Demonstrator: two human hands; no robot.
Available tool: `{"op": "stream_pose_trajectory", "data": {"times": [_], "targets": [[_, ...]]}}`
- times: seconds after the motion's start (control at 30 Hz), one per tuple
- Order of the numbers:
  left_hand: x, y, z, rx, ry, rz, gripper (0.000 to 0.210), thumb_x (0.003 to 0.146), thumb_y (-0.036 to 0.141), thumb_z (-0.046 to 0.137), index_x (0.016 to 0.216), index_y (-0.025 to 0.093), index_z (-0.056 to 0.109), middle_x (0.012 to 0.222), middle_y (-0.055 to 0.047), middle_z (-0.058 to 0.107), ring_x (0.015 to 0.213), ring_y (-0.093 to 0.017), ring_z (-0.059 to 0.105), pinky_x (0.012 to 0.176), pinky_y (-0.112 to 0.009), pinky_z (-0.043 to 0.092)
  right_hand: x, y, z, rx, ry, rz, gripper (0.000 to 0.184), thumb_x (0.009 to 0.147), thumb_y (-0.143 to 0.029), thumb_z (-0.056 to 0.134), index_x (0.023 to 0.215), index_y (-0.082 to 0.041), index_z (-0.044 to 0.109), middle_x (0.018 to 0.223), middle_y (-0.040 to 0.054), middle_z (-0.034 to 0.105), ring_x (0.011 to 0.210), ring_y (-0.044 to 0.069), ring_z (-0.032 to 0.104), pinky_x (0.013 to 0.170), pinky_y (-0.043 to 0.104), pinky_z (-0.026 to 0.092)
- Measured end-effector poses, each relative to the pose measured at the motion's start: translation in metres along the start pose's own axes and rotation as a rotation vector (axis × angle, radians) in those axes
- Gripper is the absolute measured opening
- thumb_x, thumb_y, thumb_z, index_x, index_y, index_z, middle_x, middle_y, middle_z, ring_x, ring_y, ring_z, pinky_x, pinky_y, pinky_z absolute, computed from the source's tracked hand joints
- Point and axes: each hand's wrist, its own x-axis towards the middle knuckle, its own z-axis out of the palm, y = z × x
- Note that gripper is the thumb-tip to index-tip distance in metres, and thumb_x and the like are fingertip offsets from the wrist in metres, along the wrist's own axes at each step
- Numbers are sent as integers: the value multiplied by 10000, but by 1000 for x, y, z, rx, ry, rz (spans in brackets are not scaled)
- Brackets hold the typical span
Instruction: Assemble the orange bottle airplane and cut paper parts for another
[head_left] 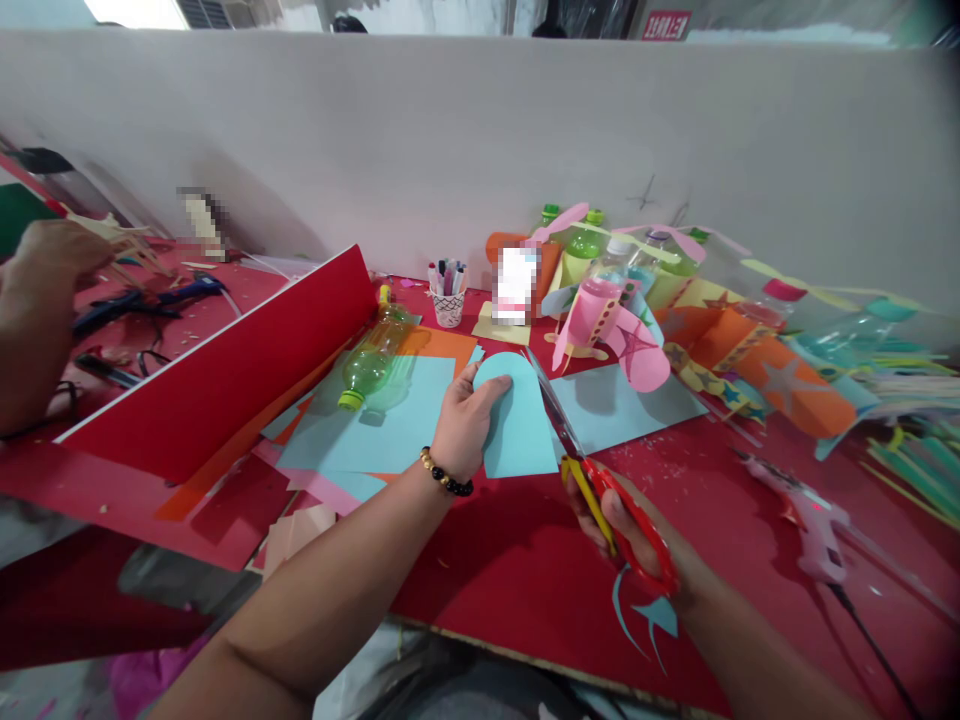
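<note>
My left hand (469, 420) pinches a light-blue paper piece (521, 430) with a rounded top, its thumb lying flat on the front. A bracelet of dark and gold beads sits at that wrist. In my right hand (622, 520) is a pair of scissors (592, 485) with red and yellow handles. The blades point up and left along the right edge of the paper; whether they touch it I cannot tell. Curved blue paper scraps (660, 615) lie on the red table below my right hand. Blue sheets (412, 400) lie behind my left hand.
A green plastic bottle (367, 365) rests on the sheets. Further back are a cup of markers (448, 300) and a propped phone (516, 285). Bottle-and-paper planes (600, 310) crowd the right, with a glue gun (810, 515) nearer. A red board (247, 370) stands left, beyond it another person's hand (60, 250).
</note>
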Motion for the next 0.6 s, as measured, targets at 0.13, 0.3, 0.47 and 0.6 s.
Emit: {"op": "stream_pose_trajectory", "data": {"times": [0.13, 0.3, 0.47, 0.6], "targets": [[0, -1, -1, -1, 7, 2, 310, 652, 319, 765, 889, 198, 606, 671, 27, 645, 532, -116, 605, 534, -239, 512, 1, -3, 2, -19, -8, -34, 542, 811, -719, 459, 963, -201, 509, 597, -51, 432, 444, 63, 327, 448, 215, 312], [1, -2, -2, 4, -7, -2, 277, 671, 319, 754, 883, 207, 616, 709, 22, 670, 563, -125, 623, 570, -256, 523, 0, -2, 1, -30, -16, 0, 565, 794, -744, 453, 951, -204, 514, 601, -43, 437, 455, 75, 346, 447, 225, 323], [1, -2, -2, 14, -5, -8, 313, 652, 327, 765, 891, 201, 608, 696, 20, 664, 553, -132, 621, 568, -266, 522, 0, 0, 0, -11, 31, 20, 590, 787, -755, 449, 986, -205, 521, 601, -47, 426, 449, 74, 334, 426, 212, 300], [1, -2, -2, 19, -5, -12, 324, 649, 334, 767, 891, 195, 602, 701, 15, 665, 552, -127, 619, 562, -259, 522, 1, 2, -1, -18, 8, 21, 605, 775, -771, 447, 974, -203, 504, 589, -61, 416, 427, 60, 311, 408, 198, 303]]}}
